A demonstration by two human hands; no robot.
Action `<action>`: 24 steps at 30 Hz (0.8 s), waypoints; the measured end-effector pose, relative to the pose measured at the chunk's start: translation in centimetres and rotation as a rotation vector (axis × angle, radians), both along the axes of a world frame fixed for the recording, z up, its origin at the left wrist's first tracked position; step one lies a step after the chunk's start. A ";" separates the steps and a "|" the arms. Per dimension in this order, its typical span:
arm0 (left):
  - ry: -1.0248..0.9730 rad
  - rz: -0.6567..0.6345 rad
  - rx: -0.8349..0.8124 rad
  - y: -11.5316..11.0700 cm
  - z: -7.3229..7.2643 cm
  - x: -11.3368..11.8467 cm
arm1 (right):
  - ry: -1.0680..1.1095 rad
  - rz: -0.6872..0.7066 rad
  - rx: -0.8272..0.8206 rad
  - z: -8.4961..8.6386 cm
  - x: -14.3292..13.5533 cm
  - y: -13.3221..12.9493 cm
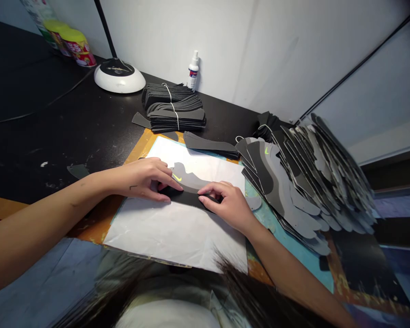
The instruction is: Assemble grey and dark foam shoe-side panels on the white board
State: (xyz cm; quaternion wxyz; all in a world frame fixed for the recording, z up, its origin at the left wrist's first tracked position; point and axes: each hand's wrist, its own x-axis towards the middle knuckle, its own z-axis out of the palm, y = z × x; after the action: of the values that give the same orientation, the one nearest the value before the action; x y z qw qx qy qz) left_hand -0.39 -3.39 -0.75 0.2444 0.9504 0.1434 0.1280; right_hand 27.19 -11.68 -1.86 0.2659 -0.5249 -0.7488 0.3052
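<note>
A grey shoe upper piece (pixel 189 180) with a yellow-green swoosh lies on a white sheet (pixel 171 237) in front of me. Along its near edge runs a dark strip-like shoe piece (pixel 186 197), overlapping it. My left hand (pixel 145 178) has its thumb and fingers closed on the dark piece's left part, close to the swoosh. Toward the right, my right hand (pixel 229 203) grips the same dark piece, fingertips bent over its upper edge. A rounded grey end (pixel 253 203) sticks out beyond my right hand. My hands hide parts of both pieces.
Tied bundles of dark pieces (pixel 176 109) stand behind the sheet, near a small dark stack (pixel 210 143). Layered grey uppers (pixel 276 182) fan out on the right. Against the wall are a white spray bottle (pixel 193 73), a lamp base (pixel 119 79) and red-yellow tubs (pixel 77 48).
</note>
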 end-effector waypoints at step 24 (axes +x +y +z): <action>-0.007 -0.077 0.171 -1.1 -1.9 1.3 | -0.016 0.021 0.004 0.1 -0.2 0.1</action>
State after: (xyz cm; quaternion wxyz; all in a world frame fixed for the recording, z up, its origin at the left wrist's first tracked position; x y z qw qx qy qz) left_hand 0.88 -4.49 -2.62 0.1677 0.9721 0.0945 0.1337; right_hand 27.03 -11.60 -1.75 0.2577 -0.5188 -0.7571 0.3021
